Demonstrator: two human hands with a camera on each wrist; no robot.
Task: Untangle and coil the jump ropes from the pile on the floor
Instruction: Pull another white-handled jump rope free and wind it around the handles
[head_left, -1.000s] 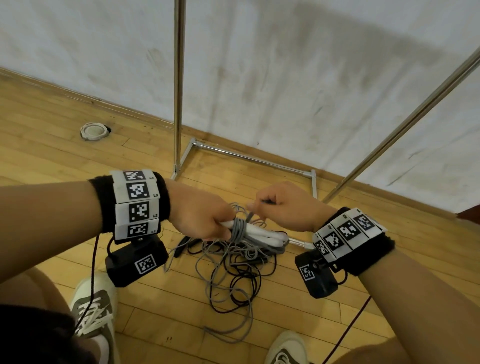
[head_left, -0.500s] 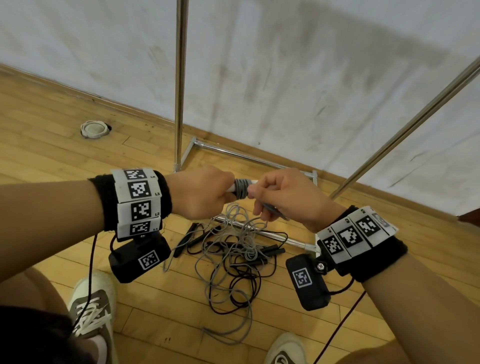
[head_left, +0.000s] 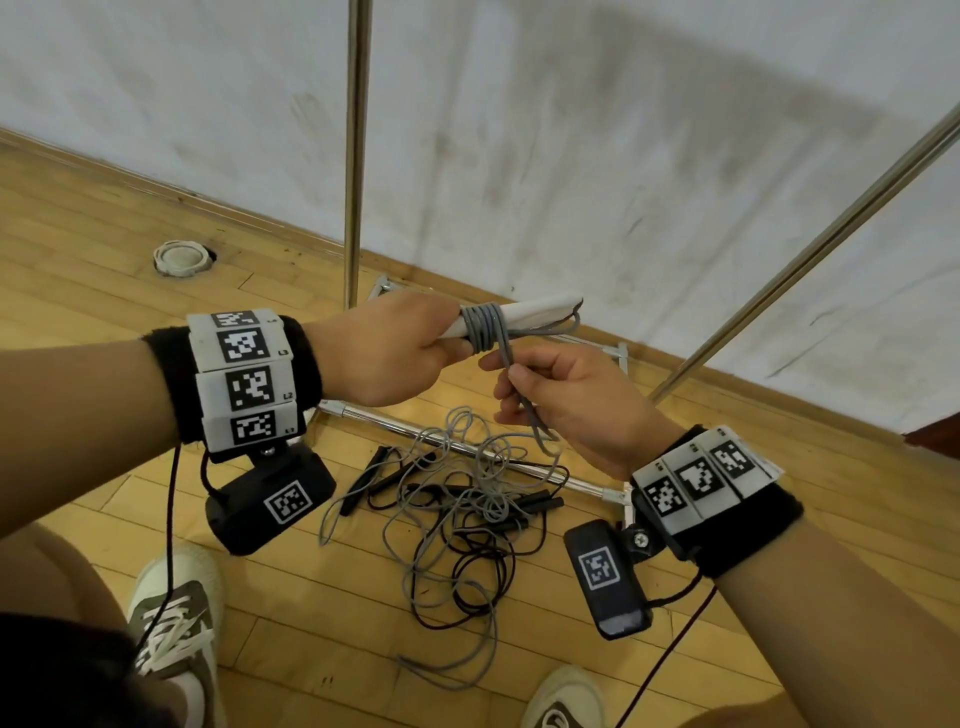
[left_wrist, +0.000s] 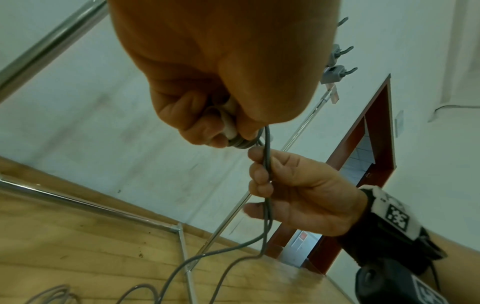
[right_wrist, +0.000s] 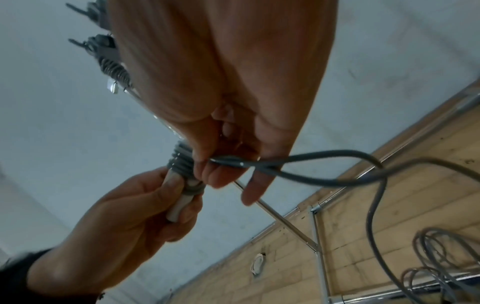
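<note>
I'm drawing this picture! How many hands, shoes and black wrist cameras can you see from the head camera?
Hands: 2 (left hand, right hand)
Shoes: 2
Cameras: 2
Total: 6

a scuffed white wall (head_left: 571, 130) is meeting a wooden plank floor (head_left: 78, 260) along a wooden skirting board (head_left: 208, 200). a metal rack (head_left: 356, 156) is standing by the wall, its base tubes lying on the floor, and a round white floor fitting (head_left: 181, 257) is sitting to its left. a dark red door frame (left_wrist: 374, 127) is showing in the left wrist view.
</note>
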